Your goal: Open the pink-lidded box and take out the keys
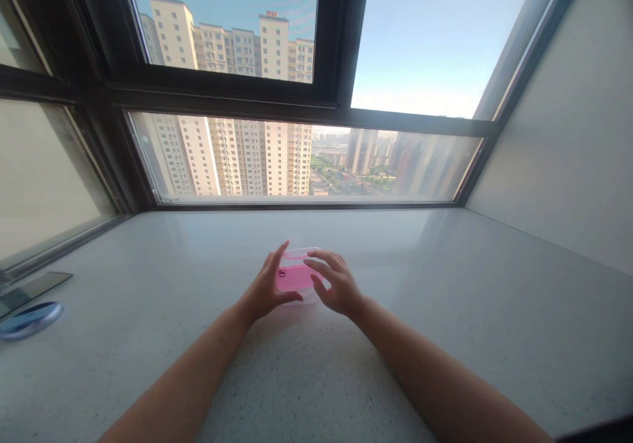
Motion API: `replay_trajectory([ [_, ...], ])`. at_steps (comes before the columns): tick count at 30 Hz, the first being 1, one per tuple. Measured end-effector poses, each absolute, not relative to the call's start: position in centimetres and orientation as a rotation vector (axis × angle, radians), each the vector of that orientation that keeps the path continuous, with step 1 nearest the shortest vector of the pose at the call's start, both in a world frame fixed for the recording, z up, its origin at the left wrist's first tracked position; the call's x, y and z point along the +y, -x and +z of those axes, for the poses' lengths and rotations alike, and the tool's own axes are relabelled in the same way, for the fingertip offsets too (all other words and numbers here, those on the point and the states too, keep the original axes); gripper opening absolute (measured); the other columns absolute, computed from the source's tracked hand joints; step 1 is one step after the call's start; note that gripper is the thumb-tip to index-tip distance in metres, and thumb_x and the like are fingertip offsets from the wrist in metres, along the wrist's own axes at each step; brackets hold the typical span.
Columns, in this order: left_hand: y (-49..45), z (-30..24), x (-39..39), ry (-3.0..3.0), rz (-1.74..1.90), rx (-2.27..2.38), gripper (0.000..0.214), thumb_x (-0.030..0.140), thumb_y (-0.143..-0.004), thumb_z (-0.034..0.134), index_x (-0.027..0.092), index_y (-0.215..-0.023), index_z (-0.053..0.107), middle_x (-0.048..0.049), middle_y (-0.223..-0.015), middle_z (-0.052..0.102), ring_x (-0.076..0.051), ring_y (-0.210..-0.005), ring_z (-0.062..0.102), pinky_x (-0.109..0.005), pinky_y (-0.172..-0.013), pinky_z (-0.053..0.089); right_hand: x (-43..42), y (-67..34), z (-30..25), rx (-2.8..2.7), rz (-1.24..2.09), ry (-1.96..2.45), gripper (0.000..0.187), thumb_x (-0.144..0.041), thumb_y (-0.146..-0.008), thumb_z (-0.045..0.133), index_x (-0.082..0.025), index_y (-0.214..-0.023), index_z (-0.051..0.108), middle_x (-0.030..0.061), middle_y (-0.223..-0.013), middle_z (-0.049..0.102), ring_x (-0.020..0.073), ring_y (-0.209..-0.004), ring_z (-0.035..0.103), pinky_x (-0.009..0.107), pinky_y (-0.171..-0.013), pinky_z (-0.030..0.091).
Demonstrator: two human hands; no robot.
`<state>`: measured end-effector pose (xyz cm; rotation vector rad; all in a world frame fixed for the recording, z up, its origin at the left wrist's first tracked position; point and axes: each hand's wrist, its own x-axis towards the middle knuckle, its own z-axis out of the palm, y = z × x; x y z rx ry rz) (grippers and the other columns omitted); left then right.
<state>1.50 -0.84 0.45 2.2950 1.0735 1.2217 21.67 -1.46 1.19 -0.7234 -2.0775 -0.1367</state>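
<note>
A small clear plastic box (310, 296) rests on the pale speckled sill, straight ahead of me. A flat pink item (295, 278) shows in it, with a small dark round mark near its left end; its exact kind I cannot make out. Around the box's left side curves my left hand (267, 285), thumb along the near edge and fingers at the far edge. My right hand (339, 281) is at the right side with fingers apart, the fingertips over the box's right end. Whether they press on it is unclear.
A wide speckled sill (316, 377) runs up to a dark window frame (316, 207). At the far left lie a round bluish object (32, 320) and a flat dark glassy panel (37, 289). A white wall (564, 153) bounds the right side.
</note>
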Motion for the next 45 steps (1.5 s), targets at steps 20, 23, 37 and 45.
replay_trajectory([
  [20,-1.1,0.6,-0.8,-2.345,1.117,1.043,0.100,0.051,-0.056,0.070,0.030,-0.138,0.017,-0.0119,-0.135,0.033,-0.030,-0.121,0.033,-0.047,-0.098,0.032,-1.4,-21.4,1.5,-2.346,-0.236,1.018,0.064,-0.038,-0.085,0.044,-0.023,-0.140,0.014,0.0097,-0.144,0.020,0.0233,-0.133,0.015,0.043,-0.102,0.015],
  [23,-0.9,0.4,-0.7,-2.334,1.092,1.059,0.101,0.051,-0.056,0.070,0.029,-0.138,0.016,-0.0129,-0.132,0.037,-0.030,-0.115,0.040,-0.048,-0.095,0.033,-1.4,-21.4,1.6,-2.341,-0.243,1.045,0.067,-0.041,-0.085,0.043,-0.023,-0.140,0.012,0.0108,-0.144,0.020,0.0244,-0.133,0.014,0.044,-0.102,0.015],
  [37,-0.5,-0.2,-0.3,-2.241,1.037,1.039,0.096,0.050,-0.060,0.069,0.022,-0.138,0.020,-0.0116,-0.122,0.051,-0.026,-0.103,0.052,-0.042,-0.089,0.040,-1.1,-21.6,1.0,-2.308,-0.008,1.084,0.079,-0.050,-0.083,0.042,-0.018,-0.141,-0.001,0.0150,-0.131,0.044,0.0252,-0.121,0.037,0.043,-0.097,0.018],
  [45,-0.3,-1.0,0.3,-2.263,1.019,1.100,0.083,0.050,-0.058,0.070,0.016,-0.128,0.039,-0.0146,-0.124,0.050,-0.028,-0.110,0.050,-0.041,-0.093,0.039,-0.7,-21.8,0.8,-2.299,0.072,1.028,0.080,-0.051,-0.080,0.046,-0.018,-0.141,0.006,0.0143,-0.118,0.054,0.0248,-0.107,0.047,0.041,-0.094,0.021],
])
